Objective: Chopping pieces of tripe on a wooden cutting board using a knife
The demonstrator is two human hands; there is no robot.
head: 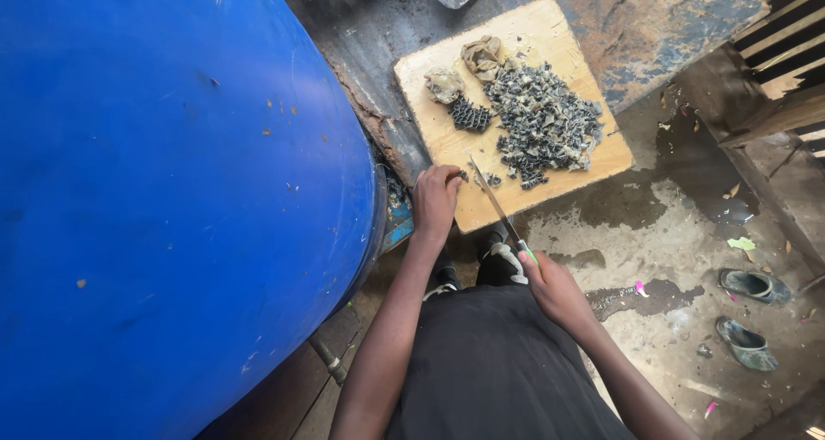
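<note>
- Tripe pieces (547,124), dark and honeycombed, lie heaped across the middle of the wooden cutting board (593,161) — a big pile looks already cut small.
- One dark strip (470,113) sits uncut just beside the heap, with two pale crumpled lumps (482,55) near the board's far edge; those look like what is left.
- Left hand (436,199) rests at the board's near edge, fingers curled down, pinching a small dark scrap against the wood.
- Right hand (554,290) is closed round the green handle of a knife (496,201), wrist low, blade angled up across the board's near corner toward the left fingertips.
- Board lies on a worn dark tabletop (653,19), hard against a big blue barrel (172,191).
- Pair of shoes (749,315) lies on the wet concrete floor (670,234), well apart.
</note>
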